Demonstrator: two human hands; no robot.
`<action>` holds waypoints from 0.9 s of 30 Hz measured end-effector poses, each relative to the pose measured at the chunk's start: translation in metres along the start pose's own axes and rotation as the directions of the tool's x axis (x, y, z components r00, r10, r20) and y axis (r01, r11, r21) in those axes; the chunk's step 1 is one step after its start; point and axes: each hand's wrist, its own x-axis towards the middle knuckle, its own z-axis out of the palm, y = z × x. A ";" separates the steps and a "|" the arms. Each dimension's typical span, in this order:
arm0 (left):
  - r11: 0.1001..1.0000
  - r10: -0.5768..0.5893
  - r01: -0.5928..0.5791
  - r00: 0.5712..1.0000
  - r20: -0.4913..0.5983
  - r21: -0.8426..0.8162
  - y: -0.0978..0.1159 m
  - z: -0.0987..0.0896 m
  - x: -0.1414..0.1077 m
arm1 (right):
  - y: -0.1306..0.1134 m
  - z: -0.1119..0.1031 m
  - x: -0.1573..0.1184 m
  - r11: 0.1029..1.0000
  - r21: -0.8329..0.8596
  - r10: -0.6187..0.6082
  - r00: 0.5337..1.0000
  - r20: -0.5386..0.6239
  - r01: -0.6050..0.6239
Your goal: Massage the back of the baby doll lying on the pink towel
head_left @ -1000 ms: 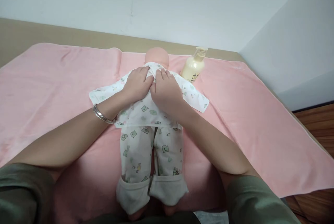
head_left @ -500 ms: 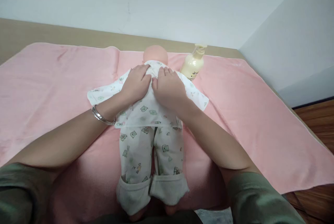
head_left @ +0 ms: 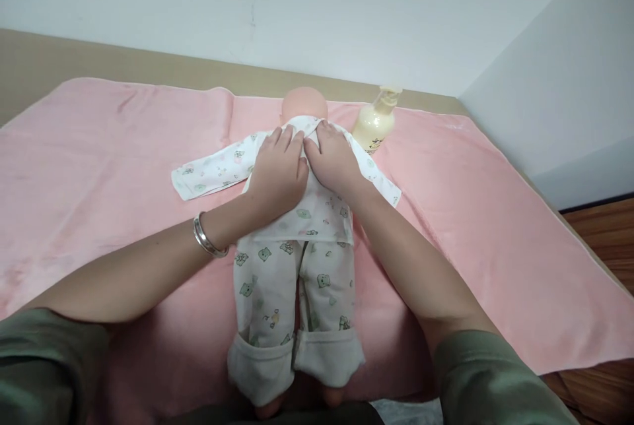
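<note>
A baby doll (head_left: pixel 304 103) lies face down, its bald head at the far end and its feet toward me. It wears a white printed top (head_left: pixel 307 214) and matching trousers (head_left: pixel 324 286) with cuffs turned up. My left hand (head_left: pixel 278 171) lies flat on the left of its upper back, fingers stretched out. Against the right of the upper back rests my right hand (head_left: pixel 335 160), fingers extended and thumb apart. Neither hand grips anything. The doll's face is hidden.
A pink blanket (head_left: pixel 485 233) spreads under the doll over a tan surface (head_left: pixel 148 59). Right of the doll's head stands a cream pump bottle (head_left: pixel 375 123). White walls (head_left: pixel 347 9) rise behind and to the right, with brown wood (head_left: pixel 601 233) low at the right.
My left hand has shifted inward and toward me on the doll's back, its fingers now more forward. My right hand has turned slightly outward. The whole view has slid a little.
</note>
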 end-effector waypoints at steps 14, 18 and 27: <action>0.953 -0.202 0.180 0.977 -0.069 -0.243 -0.024 0.000 0.018 | -0.019 0.001 -0.023 0.995 -0.098 -0.029 0.998 0.049 0.034; 0.955 -0.191 0.168 0.979 -0.076 -0.243 -0.026 0.002 0.018 | -0.006 0.004 -0.006 0.995 0.010 0.094 0.993 0.067 -0.095; 0.960 -0.198 0.182 0.979 -0.056 -0.214 -0.024 0.000 0.017 | -0.009 0.005 -0.012 0.998 0.016 0.055 0.998 0.023 -0.055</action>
